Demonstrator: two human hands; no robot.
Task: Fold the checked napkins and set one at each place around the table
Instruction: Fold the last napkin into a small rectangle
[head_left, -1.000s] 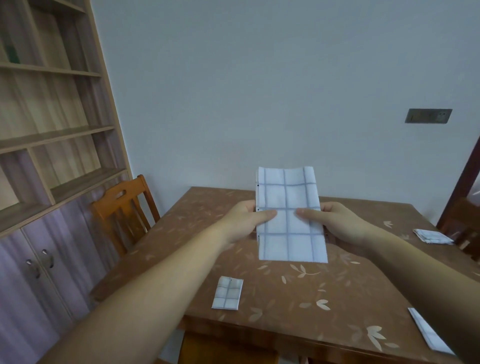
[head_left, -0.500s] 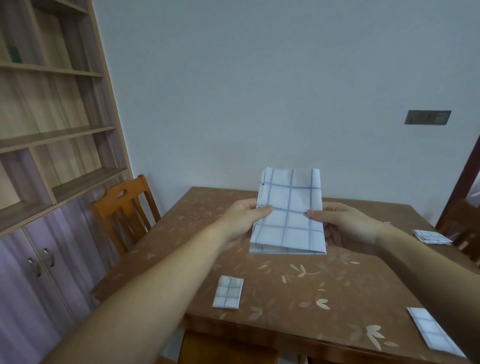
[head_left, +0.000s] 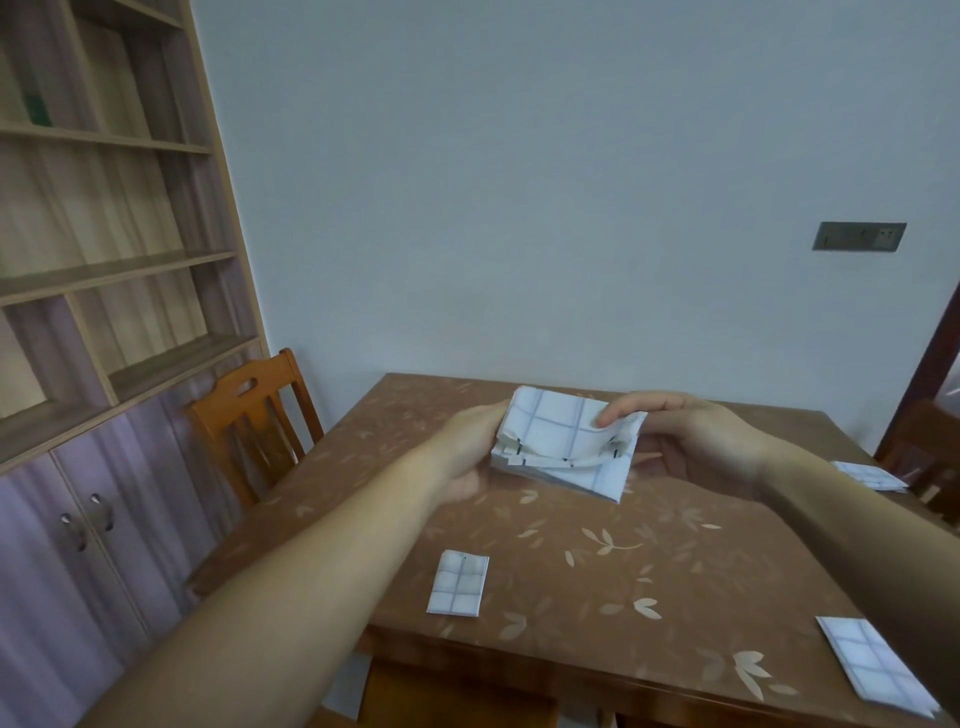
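Note:
A white napkin with blue checks (head_left: 563, 444) is held above the brown table (head_left: 571, 582), folded over on itself with its layered edges facing me. My left hand (head_left: 470, 449) grips its left side. My right hand (head_left: 691, 441) pinches the top right corner, thumb on the upper face. Three folded checked napkins lie flat on the table: one near the left front (head_left: 458, 583), one at the front right corner (head_left: 872, 665), one at the right edge (head_left: 870, 475).
An orange wooden chair (head_left: 249, 421) stands at the table's left side, in front of a tall shelf unit with purple cupboard doors (head_left: 78, 519). A dark wooden chair (head_left: 935, 441) shows at the right edge. The wall lies behind the table.
The napkin, held up as a tall strip before, has been folded over in half and lowered toward the table. Both hands dropped with it.

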